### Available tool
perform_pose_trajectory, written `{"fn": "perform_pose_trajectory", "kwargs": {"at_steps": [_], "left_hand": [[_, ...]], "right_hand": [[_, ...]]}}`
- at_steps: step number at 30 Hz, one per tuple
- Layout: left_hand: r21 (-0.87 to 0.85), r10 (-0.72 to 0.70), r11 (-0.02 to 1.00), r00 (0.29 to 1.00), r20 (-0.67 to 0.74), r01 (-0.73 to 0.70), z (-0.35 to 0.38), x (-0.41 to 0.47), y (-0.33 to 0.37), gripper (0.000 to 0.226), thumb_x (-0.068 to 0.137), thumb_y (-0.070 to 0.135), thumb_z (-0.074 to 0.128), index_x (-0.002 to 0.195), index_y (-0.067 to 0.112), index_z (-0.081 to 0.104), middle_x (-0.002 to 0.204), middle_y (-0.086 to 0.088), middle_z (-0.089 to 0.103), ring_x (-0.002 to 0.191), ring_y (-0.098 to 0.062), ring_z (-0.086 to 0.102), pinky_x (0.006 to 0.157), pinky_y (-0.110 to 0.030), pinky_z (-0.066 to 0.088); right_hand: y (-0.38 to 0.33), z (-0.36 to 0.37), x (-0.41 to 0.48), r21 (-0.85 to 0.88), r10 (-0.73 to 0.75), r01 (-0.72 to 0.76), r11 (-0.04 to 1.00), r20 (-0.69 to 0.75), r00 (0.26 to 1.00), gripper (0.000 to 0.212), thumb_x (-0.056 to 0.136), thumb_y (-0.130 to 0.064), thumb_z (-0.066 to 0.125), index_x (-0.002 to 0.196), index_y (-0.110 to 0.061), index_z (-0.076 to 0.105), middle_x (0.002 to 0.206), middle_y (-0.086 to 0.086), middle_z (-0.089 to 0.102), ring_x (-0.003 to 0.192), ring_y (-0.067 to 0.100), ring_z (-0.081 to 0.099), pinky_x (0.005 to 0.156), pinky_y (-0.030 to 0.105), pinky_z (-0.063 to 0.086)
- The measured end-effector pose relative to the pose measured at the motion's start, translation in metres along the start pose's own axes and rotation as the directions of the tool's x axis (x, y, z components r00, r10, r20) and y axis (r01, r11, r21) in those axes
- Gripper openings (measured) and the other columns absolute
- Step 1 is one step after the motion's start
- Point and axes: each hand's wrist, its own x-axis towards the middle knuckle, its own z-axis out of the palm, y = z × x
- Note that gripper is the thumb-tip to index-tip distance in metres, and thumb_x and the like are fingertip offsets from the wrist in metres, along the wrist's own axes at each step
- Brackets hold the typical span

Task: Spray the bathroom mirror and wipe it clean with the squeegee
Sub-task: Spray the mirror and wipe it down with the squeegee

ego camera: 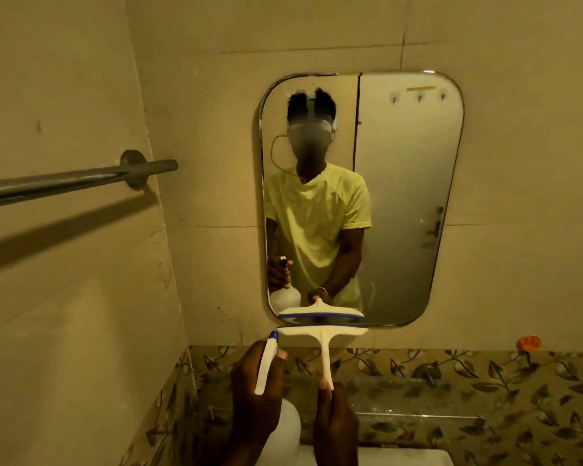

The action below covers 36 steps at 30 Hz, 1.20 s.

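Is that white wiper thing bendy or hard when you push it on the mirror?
Probably mostly hard. The squeegee has a thin straight handle that the right hand holds by its end without it drooping, so it looks like stiff, light plastic. The blue strip along its blade edge is likely soft rubber and would bend a little against the mirror.

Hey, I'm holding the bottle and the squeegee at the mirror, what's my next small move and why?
Probably lift the squeegee blade onto the glass: it sits just below the mirror rim, held by the right hand. The left hand holds the bottle low, aimed nowhere useful. Whether the glass is wet is unclear.
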Motion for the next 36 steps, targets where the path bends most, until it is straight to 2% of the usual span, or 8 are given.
{"fn": "perform_pose_trajectory", "kwargs": {"at_steps": [2, 6, 12, 16, 20, 24, 29, 36], "left_hand": [[-0.022, 0.027, 0.999, 1.0, 0.008, -0.027, 0.007, 0.006, 0.005, 0.03, 0.086, 0.023, 0.065, 0.093, -0.005, 0.072, 0.078, -0.011, 0.072, 0.07, -0.021, 0.071, 0.065, -0.046, 0.063], [-0.134, 0.084, 0.988, 0.996, 0.035, -0.078, 0.023, 0.019, 0.032, 0.014, 0.094, 0.02, 0.067, 0.083, 0.011, 0.069, 0.068, 0.004, 0.065, 0.063, -0.014, 0.066, 0.054, -0.034, 0.057], [-0.278, 0.16, 0.95, 0.987, 0.034, -0.144, 0.055, 0.04, 0.077, 0.013, 0.094, 0.034, 0.06, 0.082, 0.03, 0.064, 0.068, -0.002, 0.062, 0.06, -0.017, 0.063, 0.05, -0.033, 0.051], [-0.324, 0.167, 0.934, 0.986, 0.018, -0.153, 0.076, 0.056, 0.108, 0.008, 0.093, 0.041, 0.058, 0.093, 0.049, 0.062, 0.079, 0.015, 0.068, 0.07, -0.009, 0.067, 0.054, -0.021, 0.054], [-0.342, 0.203, 0.918, 0.979, -0.027, -0.2, 0.098, 0.082, 0.143, 0.018, 0.095, 0.045, 0.056, 0.093, 0.03, 0.065, 0.076, 0.005, 0.067, 0.072, -0.01, 0.067, 0.058, -0.04, 0.057], [-0.342, 0.214, 0.913, 0.975, -0.063, -0.223, 0.115, 0.115, 0.179, 0.034, 0.095, 0.042, 0.055, 0.098, 0.01, 0.068, 0.08, 0.0, 0.067, 0.073, -0.01, 0.066, 0.064, -0.036, 0.059], [-0.265, 0.205, 0.943, 0.979, -0.019, -0.203, 0.131, 0.133, 0.205, 0.026, 0.095, 0.034, 0.057, 0.083, 0.013, 0.064, 0.063, 0.002, 0.06, 0.055, -0.013, 0.061, 0.051, -0.035, 0.056], [-0.225, 0.19, 0.959, 0.979, 0.07, -0.17, 0.138, 0.09, 0.183, 0.031, 0.096, 0.034, 0.056, 0.089, 0.007, 0.067, 0.069, -0.008, 0.064, 0.059, -0.02, 0.064, 0.054, -0.043, 0.056]], "right_hand": [[-0.006, -0.015, 0.003, -0.026, -0.048, 0.047, 0.999, -0.057, 0.997, 0.016, 0.1, -0.024, 0.06, 0.084, -0.026, 0.059, 0.058, -0.01, 0.058, 0.056, 0.006, 0.057, 0.06, 0.036, 0.054], [-0.03, -0.055, 0.02, 0.003, -0.15, 0.153, 0.988, -0.188, 0.971, 0.021, 0.095, -0.015, 0.067, 0.077, -0.024, 0.064, 0.049, -0.005, 0.051, 0.047, 0.012, 0.056, 0.046, 0.021, 0.036], [-0.106, -0.117, 0.067, 0.147, -0.335, 0.369, 0.918, -0.214, 0.918, 0.026, 0.099, -0.041, 0.042, 0.083, -0.027, 0.057, 0.059, 0.003, 0.058, 0.045, 0.01, 0.053, 0.037, 0.019, 0.035], [-0.149, -0.146, 0.1, 0.157, -0.426, 0.482, 0.862, -0.292, 0.856, 0.029, 0.104, -0.04, 0.042, 0.088, -0.021, 0.057, 0.058, 0.001, 0.053, 0.046, 0.008, 0.049, 0.037, 0.023, 0.036], [-0.186, -0.17, 0.124, 0.153, -0.463, 0.546, 0.824, -0.374, 0.803, 0.034, 0.105, -0.044, 0.04, 0.087, -0.02, 0.057, 0.061, -0.001, 0.055, 0.05, 0.012, 0.052, 0.04, 0.021, 0.036], [-0.219, -0.187, 0.138, 0.172, -0.481, 0.59, 0.789, -0.425, 0.767, 0.037, 0.105, -0.047, 0.039, 0.088, -0.02, 0.057, 0.063, -0.002, 0.057, 0.053, 0.02, 0.055, 0.044, 0.032, 0.044], [-0.244, -0.201, 0.15, 0.192, -0.484, 0.618, 0.763, -0.465, 0.741, 0.044, 0.104, -0.052, 0.037, 0.09, -0.015, 0.057, 0.065, 0.007, 0.058, 0.054, 0.025, 0.056, 0.047, 0.041, 0.047], [-0.247, -0.209, 0.157, 0.231, -0.475, 0.621, 0.749, -0.466, 0.746, 0.042, 0.103, -0.052, 0.038, 0.092, -0.016, 0.056, 0.067, 0.015, 0.056, 0.058, 0.04, 0.054, 0.045, 0.05, 0.049]]}}
